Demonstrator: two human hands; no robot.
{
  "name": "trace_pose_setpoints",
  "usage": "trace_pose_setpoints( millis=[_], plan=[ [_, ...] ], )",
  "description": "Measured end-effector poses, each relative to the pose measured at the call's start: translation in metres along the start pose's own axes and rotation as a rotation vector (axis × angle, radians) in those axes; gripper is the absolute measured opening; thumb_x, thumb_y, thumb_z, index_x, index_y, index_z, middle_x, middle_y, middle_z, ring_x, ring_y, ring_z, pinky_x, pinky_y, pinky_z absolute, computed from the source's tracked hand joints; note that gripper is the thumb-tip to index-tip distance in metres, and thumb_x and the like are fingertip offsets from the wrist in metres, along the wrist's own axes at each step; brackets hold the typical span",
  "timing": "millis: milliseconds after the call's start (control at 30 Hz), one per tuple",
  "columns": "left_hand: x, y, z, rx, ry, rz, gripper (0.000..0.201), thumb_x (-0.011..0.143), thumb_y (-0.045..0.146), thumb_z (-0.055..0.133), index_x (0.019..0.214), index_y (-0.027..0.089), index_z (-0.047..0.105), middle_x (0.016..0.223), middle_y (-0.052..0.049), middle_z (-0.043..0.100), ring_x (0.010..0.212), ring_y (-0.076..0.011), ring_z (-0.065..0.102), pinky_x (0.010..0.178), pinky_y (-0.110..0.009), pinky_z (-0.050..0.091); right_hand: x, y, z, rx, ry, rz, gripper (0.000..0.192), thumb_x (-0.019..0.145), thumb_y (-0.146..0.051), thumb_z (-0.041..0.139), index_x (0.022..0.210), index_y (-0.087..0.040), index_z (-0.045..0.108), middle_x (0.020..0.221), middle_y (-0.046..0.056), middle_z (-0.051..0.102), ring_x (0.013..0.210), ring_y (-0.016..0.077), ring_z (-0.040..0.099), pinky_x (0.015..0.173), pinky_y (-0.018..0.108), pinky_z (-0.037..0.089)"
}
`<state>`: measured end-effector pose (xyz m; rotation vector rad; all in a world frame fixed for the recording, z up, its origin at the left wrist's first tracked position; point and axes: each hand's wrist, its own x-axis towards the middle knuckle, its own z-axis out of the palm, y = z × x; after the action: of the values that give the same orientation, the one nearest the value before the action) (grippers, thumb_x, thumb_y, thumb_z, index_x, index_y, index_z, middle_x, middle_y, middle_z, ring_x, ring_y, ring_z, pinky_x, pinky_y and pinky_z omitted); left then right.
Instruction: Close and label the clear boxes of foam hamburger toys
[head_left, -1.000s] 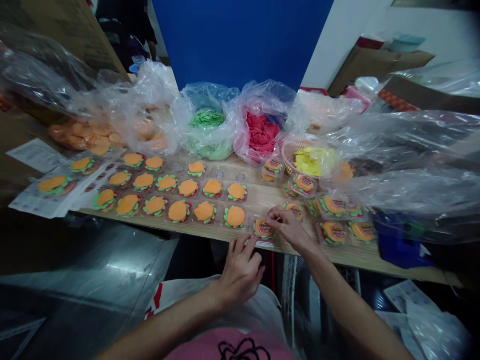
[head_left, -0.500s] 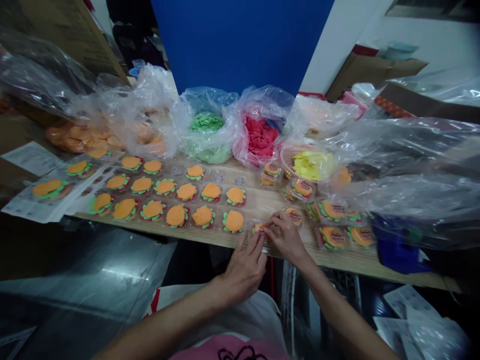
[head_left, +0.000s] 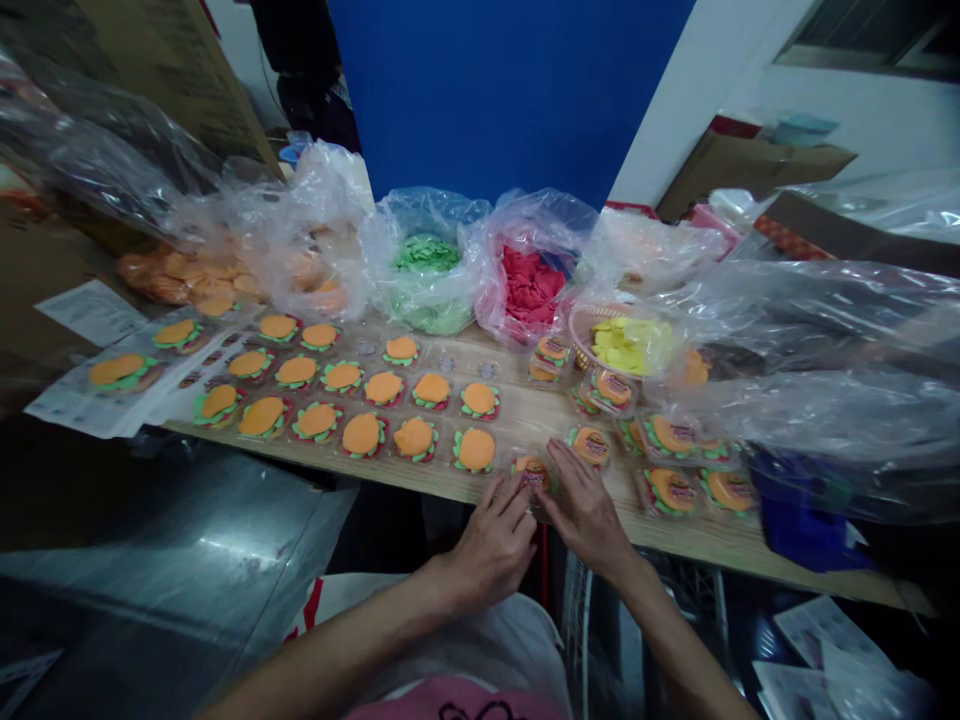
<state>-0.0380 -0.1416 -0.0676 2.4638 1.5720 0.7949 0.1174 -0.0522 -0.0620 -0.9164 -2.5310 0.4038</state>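
Note:
At the table's front edge, a clear plastic box with a toy burger (head_left: pixel 531 470) in it lies between my hands. A printed label shows on its orange bun. My left hand (head_left: pixel 495 535) rests its outstretched fingertips on the box's near left side. My right hand (head_left: pixel 589 510) is spread at the box's right side, with the thumb near its lower corner. Just beyond the right fingers sits another labelled burger box (head_left: pixel 591 446). To the left, an unlabelled toy burger (head_left: pixel 474 450) with an orange bun and green edging lies in a clear tray.
Rows of similar burgers (head_left: pixel 364 435) cover the table's left half. Behind stand plastic bags of green pieces (head_left: pixel 427 255) and red pieces (head_left: pixel 532 285), and a basket (head_left: pixel 581 325) with yellow pieces. Labelled boxes (head_left: pixel 670 490) are grouped at right near a blue bin (head_left: pixel 802 520).
My right hand has let go of its pinch at the label and spread out beside the box. The label now shows on the bun. The view has shifted slightly.

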Motion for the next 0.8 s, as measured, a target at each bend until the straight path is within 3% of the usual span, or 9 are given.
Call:
trace_pose_setpoints(
  millis=[100, 200, 300, 400, 533, 700, 800],
  plan=[
    [-0.001, 0.001, 0.003, -0.027, -0.018, -0.005, 0.031, 0.077, 0.017, 0.048, 0.105, 0.005, 0.052, 0.13, -0.024, 0.042, 0.132, -0.0304, 0.017, 0.103, -0.05, 0.03, -0.001, 0.004, 0.002, -0.073, -0.115, -0.022, 0.077, 0.068, -0.015, 0.054, 0.138, -0.014, 0.021, 0.14, 0.016, 0.032, 0.13, 0.0297, 0.024, 0.098, 0.049, 0.033],
    [-0.002, 0.003, 0.004, -0.063, -0.008, -0.018, 0.027, 0.076, 0.014, 0.047, 0.102, 0.006, 0.053, 0.129, -0.024, 0.043, 0.133, -0.0304, 0.014, 0.102, -0.051, 0.03, 0.005, 0.003, 0.004, -0.131, -0.192, 0.002, 0.078, 0.063, -0.01, 0.055, 0.136, -0.012, 0.026, 0.133, 0.019, 0.039, 0.125, 0.032, 0.031, 0.095, 0.048, 0.035],
    [-0.003, 0.003, 0.003, -0.135, 0.022, -0.061, 0.031, 0.074, 0.011, 0.048, 0.104, 0.007, 0.051, 0.13, -0.024, 0.041, 0.133, -0.0308, 0.016, 0.102, -0.051, 0.031, 0.012, 0.0, 0.0, -0.107, -0.219, 0.001, 0.073, 0.063, -0.014, 0.057, 0.132, -0.012, 0.032, 0.122, 0.019, 0.045, 0.114, 0.0319, 0.041, 0.089, 0.047, 0.039],
    [-0.005, 0.005, 0.001, -0.278, 0.094, -0.137, 0.049, 0.071, 0.008, 0.049, 0.119, 0.008, 0.039, 0.132, -0.023, 0.036, 0.131, -0.0296, 0.022, 0.101, -0.05, 0.033, 0.015, -0.003, -0.01, -0.009, -0.189, -0.004, 0.072, 0.066, -0.02, 0.059, 0.132, -0.015, 0.03, 0.121, 0.017, 0.044, 0.112, 0.0306, 0.042, 0.089, 0.045, 0.04],
    [-0.005, 0.012, 0.007, -0.618, 0.257, -0.327, 0.06, 0.07, 0.011, 0.055, 0.124, 0.015, 0.031, 0.13, -0.018, 0.039, 0.124, -0.0263, 0.035, 0.101, -0.048, 0.034, 0.013, -0.006, -0.019, 0.165, -0.129, 0.044, 0.081, 0.068, -0.029, 0.065, 0.135, -0.02, 0.021, 0.124, 0.015, 0.043, 0.115, 0.0297, 0.042, 0.093, 0.046, 0.038],
    [0.01, 0.024, 0.009, -1.205, 0.424, -0.644, 0.054, 0.069, 0.013, 0.057, 0.117, 0.02, 0.033, 0.127, -0.012, 0.043, 0.119, -0.0205, 0.042, 0.098, -0.038, 0.037, 0.019, -0.006, -0.015, 0.336, -0.068, 0.121, 0.092, 0.063, -0.031, 0.071, 0.137, -0.023, 0.017, 0.131, 0.015, 0.038, 0.115, 0.0276, 0.044, 0.093, 0.044, 0.038],
    [0.019, 0.029, 0.002, -1.494, 0.472, -0.789, 0.048, 0.07, 0.016, 0.057, 0.113, 0.02, 0.037, 0.125, -0.01, 0.046, 0.117, -0.0191, 0.044, 0.098, -0.035, 0.037, 0.026, 0.001, -0.013, 0.323, -0.107, 0.063, 0.088, 0.066, -0.034, 0.069, 0.137, -0.022, 0.018, 0.132, 0.015, 0.04, 0.118, 0.0275, 0.042, 0.096, 0.045, 0.035]
  ],
)
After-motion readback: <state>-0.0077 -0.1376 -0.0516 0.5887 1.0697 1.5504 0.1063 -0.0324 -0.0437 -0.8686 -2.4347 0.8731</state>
